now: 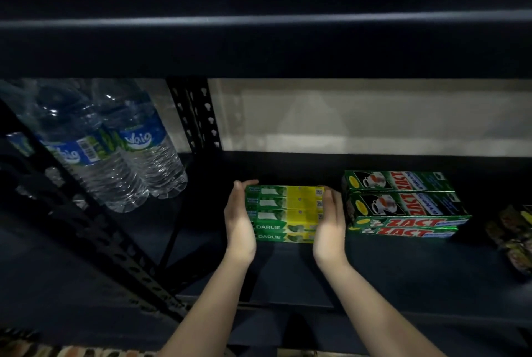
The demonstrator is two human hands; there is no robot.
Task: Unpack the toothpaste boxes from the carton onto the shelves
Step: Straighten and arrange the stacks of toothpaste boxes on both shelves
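Note:
A block of several green and yellow Darlie toothpaste boxes [285, 212] sits on the dark shelf [288, 270], two layers high. My left hand [240, 222] presses flat against the block's left end with straight fingers. My right hand [329, 227] presses flat against its right end. Just to the right stands a stack of green Zact toothpaste boxes [403, 204], close to my right hand. The carton is out of view.
Water bottles [115, 152] stand at the left behind a black perforated upright [198, 117]. Dark patterned packets [515, 235] lie at the far right of the shelf. The upper shelf [259, 39] overhangs low. Bare shelf lies in front of the boxes.

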